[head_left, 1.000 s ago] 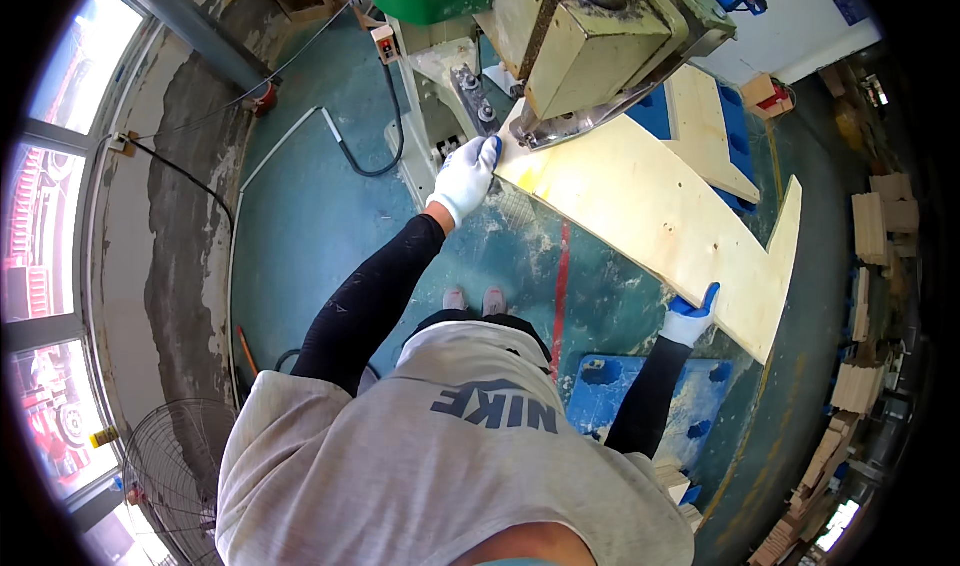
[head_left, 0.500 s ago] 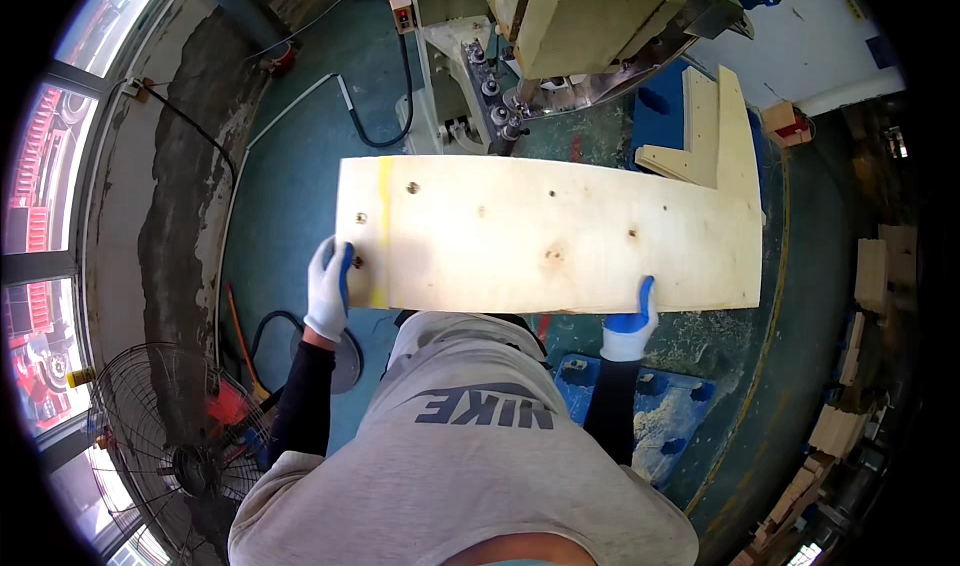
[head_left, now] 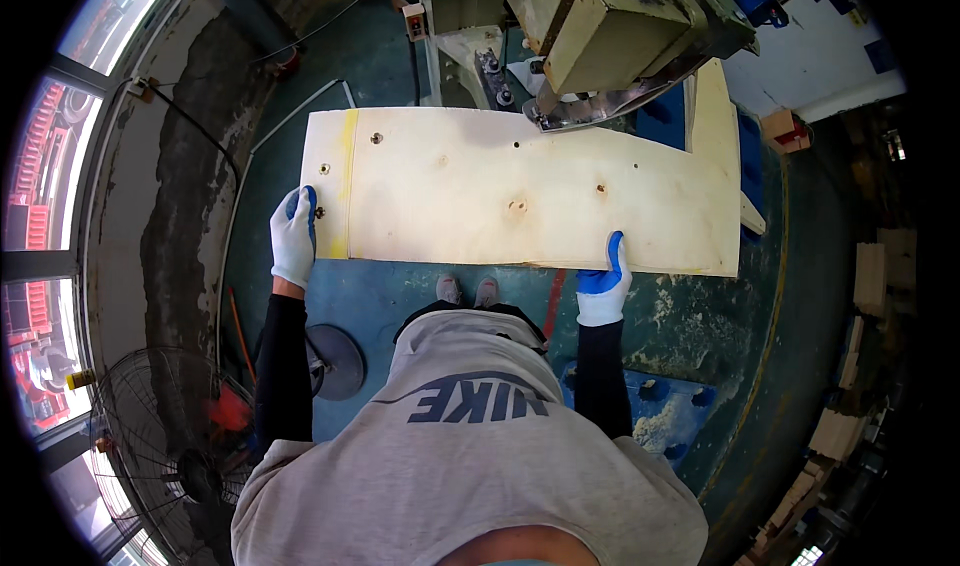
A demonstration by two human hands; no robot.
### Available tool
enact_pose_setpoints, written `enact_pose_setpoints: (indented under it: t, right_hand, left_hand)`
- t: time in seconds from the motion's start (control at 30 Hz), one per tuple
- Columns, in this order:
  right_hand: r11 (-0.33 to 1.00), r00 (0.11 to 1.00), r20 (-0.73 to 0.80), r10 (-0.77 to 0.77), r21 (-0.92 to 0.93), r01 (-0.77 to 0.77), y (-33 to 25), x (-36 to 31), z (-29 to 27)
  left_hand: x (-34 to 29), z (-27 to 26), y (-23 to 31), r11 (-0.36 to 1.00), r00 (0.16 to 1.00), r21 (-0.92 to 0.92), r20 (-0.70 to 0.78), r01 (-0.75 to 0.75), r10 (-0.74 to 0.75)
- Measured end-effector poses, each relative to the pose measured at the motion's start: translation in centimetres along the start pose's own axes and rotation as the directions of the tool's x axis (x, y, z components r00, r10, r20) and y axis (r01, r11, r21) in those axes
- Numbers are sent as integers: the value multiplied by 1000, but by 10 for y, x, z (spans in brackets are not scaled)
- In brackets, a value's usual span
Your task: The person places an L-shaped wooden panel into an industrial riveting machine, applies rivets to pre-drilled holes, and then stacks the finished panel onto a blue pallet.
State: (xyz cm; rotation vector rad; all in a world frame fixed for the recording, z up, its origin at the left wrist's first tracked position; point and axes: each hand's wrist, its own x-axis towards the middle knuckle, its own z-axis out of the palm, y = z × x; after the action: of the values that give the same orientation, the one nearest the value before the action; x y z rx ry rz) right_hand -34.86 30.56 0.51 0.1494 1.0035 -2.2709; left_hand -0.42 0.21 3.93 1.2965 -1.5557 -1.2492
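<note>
A long pale plywood panel (head_left: pixel 450 191), with a curved far edge, several small holes and a yellow stripe near its left end, is held out level before me. My left hand (head_left: pixel 294 234), in a white glove with blue coating, grips its left end. Along the near edge, toward the right, my right hand (head_left: pixel 605 281) clasps the board with the thumb on top and the fingers hidden beneath. The panel's far edge reaches the metal guard under the head of a cream-coloured machine (head_left: pixel 625 36); whether they touch I cannot tell.
Other cut plywood pieces (head_left: pixel 712 106) lie on a blue pallet at the far right. A second blue pallet (head_left: pixel 690 396) is on the floor by my right arm. Left of me stand a wire-cage fan (head_left: pixel 190 466) and a round grey base (head_left: pixel 338 361). Wood blocks (head_left: pixel 838 431) line the right side.
Both hands have carried the plywood panel forward and slightly left, up to the machine head. My feet now show below its near edge.
</note>
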Motion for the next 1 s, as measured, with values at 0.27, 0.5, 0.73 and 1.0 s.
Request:
enact_pose_setpoints:
  t: [0.27, 0.5, 0.73, 1.0]
  right_hand:
    - [998, 996, -61, -63, -6, 63, -8, 28, 7]
    - [998, 997, -56, -57, 5, 57, -11, 31, 14]
    - [998, 996, -61, -66, -18, 65, -9, 25, 13]
    - [992, 981, -147, -126, -35, 122, -12, 28, -3]
  left_hand:
    - [43, 33, 23, 999, 987, 32, 153, 35, -40]
    - [44, 36, 16, 993, 978, 99, 193, 60, -78]
    - [45, 34, 7, 992, 984, 111, 160, 56, -74]
    - [59, 45, 15, 989, 973, 144, 233, -31, -4]
